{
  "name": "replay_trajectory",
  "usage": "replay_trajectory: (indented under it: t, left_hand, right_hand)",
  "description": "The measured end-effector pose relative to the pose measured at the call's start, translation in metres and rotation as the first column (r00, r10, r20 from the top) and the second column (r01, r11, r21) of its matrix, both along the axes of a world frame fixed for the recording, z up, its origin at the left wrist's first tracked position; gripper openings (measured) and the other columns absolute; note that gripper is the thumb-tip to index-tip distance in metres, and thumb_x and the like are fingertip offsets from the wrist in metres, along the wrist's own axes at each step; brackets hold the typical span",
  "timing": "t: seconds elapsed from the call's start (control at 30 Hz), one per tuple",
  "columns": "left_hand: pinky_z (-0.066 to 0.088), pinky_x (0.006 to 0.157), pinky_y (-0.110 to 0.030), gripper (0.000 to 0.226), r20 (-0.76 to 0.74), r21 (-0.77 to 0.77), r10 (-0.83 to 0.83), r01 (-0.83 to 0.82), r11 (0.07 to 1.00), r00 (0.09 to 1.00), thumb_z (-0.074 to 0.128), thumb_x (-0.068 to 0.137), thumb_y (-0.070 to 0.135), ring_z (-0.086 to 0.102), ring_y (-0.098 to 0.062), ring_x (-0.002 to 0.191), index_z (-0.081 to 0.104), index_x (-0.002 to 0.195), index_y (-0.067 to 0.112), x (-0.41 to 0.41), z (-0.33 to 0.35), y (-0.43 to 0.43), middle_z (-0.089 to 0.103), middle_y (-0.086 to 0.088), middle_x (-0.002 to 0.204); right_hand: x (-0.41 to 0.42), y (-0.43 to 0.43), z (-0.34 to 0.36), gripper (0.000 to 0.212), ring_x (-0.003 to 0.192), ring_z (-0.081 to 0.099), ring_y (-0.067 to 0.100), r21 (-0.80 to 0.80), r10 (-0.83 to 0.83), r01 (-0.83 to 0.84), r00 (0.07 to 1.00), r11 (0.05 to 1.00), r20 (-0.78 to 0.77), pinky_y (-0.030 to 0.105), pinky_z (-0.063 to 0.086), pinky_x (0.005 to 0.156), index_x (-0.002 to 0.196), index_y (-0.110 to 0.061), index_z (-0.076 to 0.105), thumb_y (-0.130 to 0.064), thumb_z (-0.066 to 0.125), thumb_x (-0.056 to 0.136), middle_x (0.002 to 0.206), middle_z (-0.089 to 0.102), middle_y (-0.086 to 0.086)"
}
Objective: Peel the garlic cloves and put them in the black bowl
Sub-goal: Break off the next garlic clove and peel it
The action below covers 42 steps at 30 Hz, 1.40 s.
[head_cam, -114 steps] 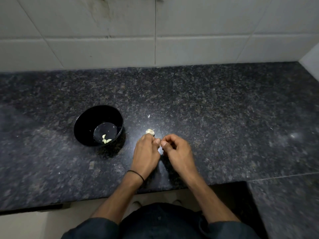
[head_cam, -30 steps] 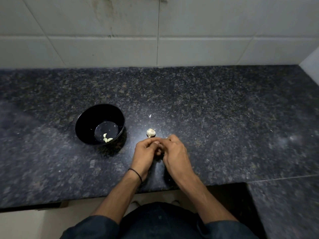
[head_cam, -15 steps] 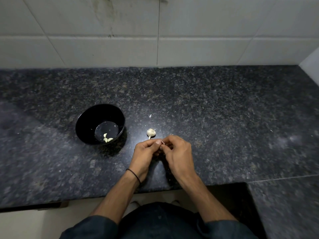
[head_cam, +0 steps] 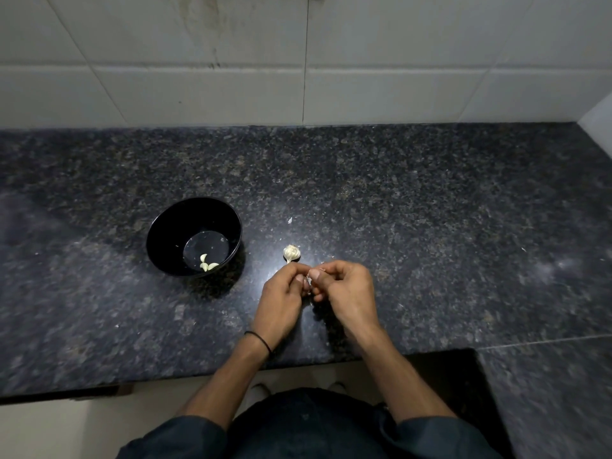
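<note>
Left hand [head_cam: 281, 301] and right hand [head_cam: 346, 293] have drawn together round the clove [head_cam: 309, 279].

There is one black bowl [head_cam: 159, 233]. Three peeled garlic cloves [head_cam: 206, 264] lie in it. One garlic bulb [head_cam: 291, 252] sits on the one stone counter [head_cam: 430, 226]. There are two hands, a left hand [head_cam: 281, 301] and a right hand [head_cam: 346, 293], and together they pinch one small clove [head_cam: 309, 278]. One black band [head_cam: 260, 339] is on the left wrist.
</note>
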<state>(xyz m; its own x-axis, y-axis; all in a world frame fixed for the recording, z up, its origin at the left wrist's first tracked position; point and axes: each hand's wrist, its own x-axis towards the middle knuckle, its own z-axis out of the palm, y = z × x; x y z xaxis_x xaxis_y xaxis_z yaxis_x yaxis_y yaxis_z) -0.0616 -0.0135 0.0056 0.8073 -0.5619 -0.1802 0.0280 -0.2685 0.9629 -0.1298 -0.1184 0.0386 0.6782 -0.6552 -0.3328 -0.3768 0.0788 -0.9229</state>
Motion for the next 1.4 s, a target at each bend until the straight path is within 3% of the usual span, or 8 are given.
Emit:
replay_trajectory:
  t: [0.1,0.23,0.33,0.47,0.67,0.83,1.23,1.4]
  left_hand:
    - [0.049,0.081,-0.024,0.021,0.18,0.084,-0.082,0.068,0.994,0.98,0.047,0.103,0.007,0.063,-0.017,0.089,0.067,0.101,0.013,0.0,0.001,0.0,0.068,-0.003,0.093]
    - [0.037,0.078,-0.008,0.019,0.334,0.169,-0.149,0.097,0.981,0.931,0.047,0.104,0.009,0.058,-0.011,0.089,0.065,0.1,0.009,0.001,0.005,0.001,0.063,-0.001,0.096]
    - [0.037,0.078,-0.016,0.022,0.396,0.207,-0.18,0.103,0.973,0.9,0.043,0.105,0.018,0.054,-0.015,0.089,0.062,0.099,0.008,0.001,0.005,0.002,0.057,0.001,0.095]
    - [0.039,0.081,-0.031,0.033,0.41,0.252,-0.196,0.096,0.963,0.891,0.037,0.1,0.032,0.051,-0.019,0.09,0.058,0.099,0.007,0.001,0.002,0.0,0.054,-0.001,0.097]
    - [0.038,0.07,-0.016,0.013,0.262,0.204,-0.081,0.027,0.979,0.962,0.048,0.105,0.018,0.059,-0.015,0.087,0.055,0.095,0.015,0.001,-0.001,0.001,0.064,0.0,0.091]
    - [0.045,0.076,-0.027,0.016,0.176,0.193,-0.065,0.03,0.981,0.982,0.048,0.105,0.021,0.062,-0.015,0.089,0.057,0.095,0.013,0.001,-0.001,0.002,0.067,-0.001,0.091]
    - [0.039,0.074,-0.037,0.026,0.424,0.236,-0.143,0.044,0.971,0.894,0.037,0.098,0.027,0.05,-0.023,0.079,0.049,0.079,0.014,0.002,-0.002,-0.001,0.052,0.001,0.079]
    - [0.036,0.071,-0.035,0.024,0.421,0.185,-0.08,0.002,0.983,0.903,0.038,0.098,0.024,0.047,-0.023,0.076,0.046,0.077,0.015,-0.002,-0.003,-0.004,0.049,0.003,0.077]
  right_hand:
    - [0.0,0.003,-0.004,0.012,0.051,0.06,0.012,0.004,-0.048,0.048,0.999,0.999,-0.025,0.03,0.051,0.047,0.083,-0.009,0.072,-0.017,0.071,0.093,0.063,0.071,0.005]
    - [0.002,0.007,-0.007,0.016,0.046,0.056,0.01,-0.016,-0.092,0.092,0.995,0.996,-0.027,0.027,0.047,0.044,0.082,-0.011,0.071,-0.02,0.069,0.095,0.057,0.066,0.001]
    - [0.002,0.01,-0.008,0.017,0.047,0.058,0.01,-0.05,-0.088,0.087,0.996,0.995,-0.033,0.027,0.049,0.046,0.083,-0.013,0.07,-0.022,0.066,0.096,0.059,0.067,0.0]
    - [0.004,0.01,-0.013,0.017,0.052,0.063,0.011,-0.092,-0.093,0.09,0.995,0.992,-0.033,0.034,0.055,0.051,0.083,-0.014,0.07,-0.021,0.063,0.097,0.067,0.072,0.003]
    - [0.004,0.011,-0.009,0.018,0.052,0.063,0.005,-0.043,-0.043,0.041,0.999,0.998,-0.032,0.03,0.051,0.051,0.086,-0.011,0.07,-0.015,0.059,0.1,0.068,0.071,0.001]
    - [0.002,0.01,-0.004,0.016,0.05,0.061,0.009,0.01,-0.03,0.03,0.999,0.999,-0.032,0.036,0.052,0.052,0.086,-0.01,0.07,-0.013,0.059,0.097,0.062,0.068,0.0]
    - [0.001,0.017,0.003,0.015,0.071,0.066,0.013,-0.318,-0.03,-0.004,0.994,0.948,-0.103,0.032,0.052,0.065,0.089,-0.012,0.069,-0.024,0.061,0.095,0.076,0.07,-0.004]
    - [0.008,0.019,0.001,0.021,0.053,0.051,0.011,-0.027,-0.146,0.145,0.987,0.989,-0.06,0.02,0.04,0.046,0.072,-0.008,0.065,-0.009,0.061,0.092,0.061,0.061,-0.002]
